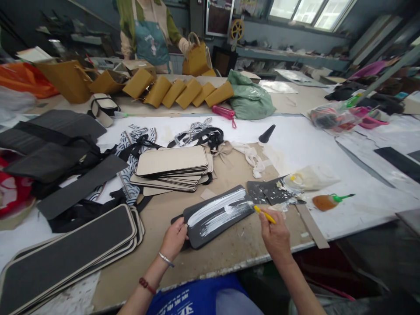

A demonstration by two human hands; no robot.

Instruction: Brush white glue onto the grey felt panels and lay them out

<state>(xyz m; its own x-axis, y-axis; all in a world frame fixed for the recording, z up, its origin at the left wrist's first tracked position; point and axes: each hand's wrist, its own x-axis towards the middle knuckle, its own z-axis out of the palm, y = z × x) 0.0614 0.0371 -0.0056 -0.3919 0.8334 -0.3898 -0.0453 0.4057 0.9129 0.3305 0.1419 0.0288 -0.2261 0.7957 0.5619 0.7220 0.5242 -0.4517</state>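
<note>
A dark rounded panel [197, 238] lies in front of me, streaked with white glue [226, 210]. My left hand [175, 236] grips the panel's left end between thumb and fingers. In my right hand [276, 232] is a yellow-handled brush [267, 215], its tip touching the panel near the right end. Just beyond that end, a dark scrap [262, 191] is spotted with dried white glue. A cloudy plastic bag [311, 178] rests beside the scrap. Behind the panel stands a stack of beige panels [173, 159].
Long dark panels with beige edges [75, 245] are piled at left. An amber squeeze bottle [324, 201] lies at right, and a black cone [267, 134] farther back. Across the table, a person [152, 35] touches a mustard bag [198, 59] behind a row of mustard pieces [188, 92].
</note>
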